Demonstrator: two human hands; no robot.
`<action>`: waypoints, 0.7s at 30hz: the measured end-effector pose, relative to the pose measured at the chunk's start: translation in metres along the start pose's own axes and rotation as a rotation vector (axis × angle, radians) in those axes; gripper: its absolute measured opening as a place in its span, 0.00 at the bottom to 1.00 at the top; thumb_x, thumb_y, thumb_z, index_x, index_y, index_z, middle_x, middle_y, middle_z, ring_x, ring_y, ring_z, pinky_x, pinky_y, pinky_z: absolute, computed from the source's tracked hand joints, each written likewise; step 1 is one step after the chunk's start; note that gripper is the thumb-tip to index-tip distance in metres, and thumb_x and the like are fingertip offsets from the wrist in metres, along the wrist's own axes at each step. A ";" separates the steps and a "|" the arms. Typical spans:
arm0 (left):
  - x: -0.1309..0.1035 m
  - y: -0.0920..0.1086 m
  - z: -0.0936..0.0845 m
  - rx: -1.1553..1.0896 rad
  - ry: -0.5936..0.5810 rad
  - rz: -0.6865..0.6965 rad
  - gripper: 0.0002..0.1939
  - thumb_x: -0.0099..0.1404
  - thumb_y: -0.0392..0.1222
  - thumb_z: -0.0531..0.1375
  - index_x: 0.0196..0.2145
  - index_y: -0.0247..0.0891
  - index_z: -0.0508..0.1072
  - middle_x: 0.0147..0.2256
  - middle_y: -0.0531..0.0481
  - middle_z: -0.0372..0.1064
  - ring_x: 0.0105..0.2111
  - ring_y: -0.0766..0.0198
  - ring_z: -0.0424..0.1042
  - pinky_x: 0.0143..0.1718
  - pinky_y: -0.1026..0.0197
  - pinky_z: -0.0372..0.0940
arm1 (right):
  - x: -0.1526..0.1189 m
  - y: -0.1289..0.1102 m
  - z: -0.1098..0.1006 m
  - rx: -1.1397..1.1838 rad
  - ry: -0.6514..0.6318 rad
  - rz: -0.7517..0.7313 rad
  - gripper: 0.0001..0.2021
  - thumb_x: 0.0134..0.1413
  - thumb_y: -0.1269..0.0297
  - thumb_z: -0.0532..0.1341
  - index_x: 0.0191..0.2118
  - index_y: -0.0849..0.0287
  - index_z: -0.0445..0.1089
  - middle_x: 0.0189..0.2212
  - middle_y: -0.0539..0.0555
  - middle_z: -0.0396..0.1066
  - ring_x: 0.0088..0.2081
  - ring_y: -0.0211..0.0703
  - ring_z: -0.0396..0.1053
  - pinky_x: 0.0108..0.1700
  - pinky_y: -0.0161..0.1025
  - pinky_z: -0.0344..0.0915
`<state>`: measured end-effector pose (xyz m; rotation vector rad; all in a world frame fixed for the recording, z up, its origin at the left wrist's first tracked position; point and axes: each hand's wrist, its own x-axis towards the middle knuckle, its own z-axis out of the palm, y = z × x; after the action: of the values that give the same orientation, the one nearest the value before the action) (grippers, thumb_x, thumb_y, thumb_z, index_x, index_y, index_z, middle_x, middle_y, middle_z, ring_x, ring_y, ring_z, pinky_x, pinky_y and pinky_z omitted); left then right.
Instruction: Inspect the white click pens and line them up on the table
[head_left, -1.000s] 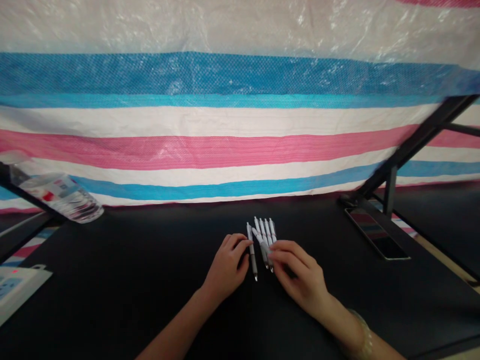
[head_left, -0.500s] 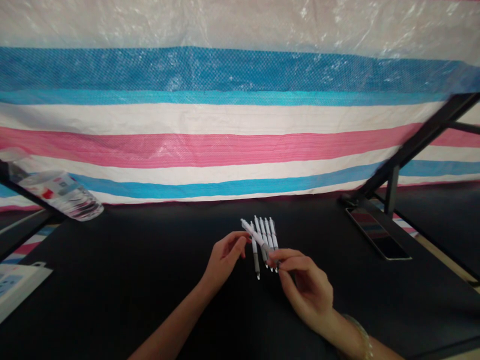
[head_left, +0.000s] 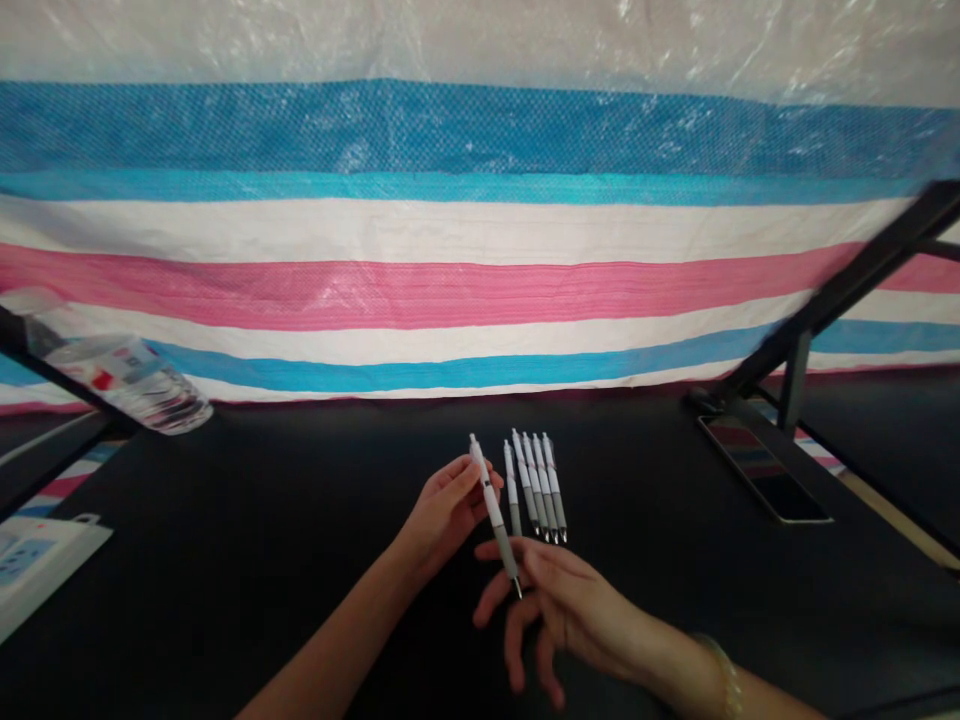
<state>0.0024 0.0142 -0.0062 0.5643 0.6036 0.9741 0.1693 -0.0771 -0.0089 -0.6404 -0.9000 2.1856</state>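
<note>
Shifted left, the sixth pen (head_left: 491, 506) is pinched in the left hand (head_left: 444, 508), right hand (head_left: 570, 597) loosely spread near its tip; five pens (head_left: 535, 480) lie rowed, this one unplaced.

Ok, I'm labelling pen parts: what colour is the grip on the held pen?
The grip is grey; the head view shows it best.

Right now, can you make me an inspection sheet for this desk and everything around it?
Surface: black tabletop.
Job's things: one held pen; five other pens side by side, the leftmost slightly apart.
Clutter: phone at right; white box and tilted clear bottle at left.
Hands: left hand grips the held pen's upper part; right hand, fingers spread, at its lower part, contact unclear.
Cables: nothing seen for certain.
Surroundings: striped sheet behind; black bars at both sides.
</note>
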 end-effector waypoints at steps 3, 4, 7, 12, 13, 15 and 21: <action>-0.003 0.000 0.003 0.043 -0.060 -0.015 0.13 0.55 0.44 0.74 0.31 0.34 0.79 0.29 0.48 0.78 0.29 0.67 0.74 0.34 0.67 0.68 | 0.002 0.002 -0.002 0.118 -0.062 0.140 0.28 0.63 0.42 0.58 0.53 0.64 0.66 0.29 0.56 0.74 0.19 0.37 0.71 0.15 0.26 0.60; -0.005 0.000 0.004 0.060 -0.071 -0.022 0.13 0.54 0.44 0.75 0.33 0.34 0.80 0.29 0.47 0.78 0.29 0.67 0.74 0.34 0.67 0.68 | 0.002 0.003 -0.003 0.119 -0.059 0.160 0.27 0.62 0.42 0.60 0.48 0.65 0.68 0.25 0.54 0.73 0.17 0.34 0.68 0.14 0.25 0.57; -0.007 0.000 0.005 0.111 -0.061 -0.033 0.16 0.51 0.44 0.76 0.35 0.33 0.82 0.28 0.46 0.79 0.28 0.67 0.75 0.33 0.69 0.68 | 0.001 0.005 -0.005 0.075 -0.013 0.224 0.25 0.56 0.41 0.64 0.36 0.64 0.69 0.19 0.50 0.70 0.12 0.30 0.61 0.11 0.23 0.47; -0.007 -0.001 0.001 0.190 0.039 -0.027 0.16 0.49 0.46 0.77 0.32 0.33 0.83 0.28 0.44 0.81 0.26 0.68 0.75 0.29 0.70 0.67 | 0.001 0.004 -0.005 -0.021 0.116 0.208 0.28 0.50 0.37 0.66 0.29 0.62 0.67 0.14 0.48 0.67 0.08 0.27 0.51 0.09 0.25 0.42; -0.007 -0.002 0.001 0.195 0.055 -0.028 0.17 0.48 0.47 0.77 0.32 0.34 0.84 0.28 0.44 0.81 0.27 0.67 0.76 0.29 0.70 0.68 | 0.001 0.004 -0.004 -0.032 0.138 0.205 0.28 0.49 0.36 0.66 0.28 0.62 0.67 0.14 0.47 0.67 0.08 0.26 0.51 0.09 0.26 0.42; -0.006 -0.002 0.002 0.198 0.081 -0.027 0.18 0.45 0.47 0.78 0.30 0.34 0.84 0.27 0.45 0.81 0.27 0.66 0.77 0.30 0.69 0.69 | 0.002 0.003 -0.002 -0.057 0.183 0.210 0.29 0.48 0.36 0.66 0.27 0.62 0.66 0.14 0.47 0.67 0.08 0.26 0.51 0.09 0.26 0.41; -0.004 -0.001 0.006 0.200 0.125 -0.021 0.18 0.43 0.47 0.79 0.28 0.33 0.83 0.25 0.46 0.80 0.25 0.69 0.75 0.28 0.71 0.67 | 0.000 0.005 0.005 -0.049 0.242 0.205 0.25 0.51 0.41 0.67 0.31 0.63 0.68 0.16 0.50 0.70 0.11 0.31 0.61 0.10 0.24 0.47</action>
<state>0.0059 0.0092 -0.0019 0.6764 0.8229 0.9395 0.1640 -0.0815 -0.0094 -1.0368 -0.7910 2.2075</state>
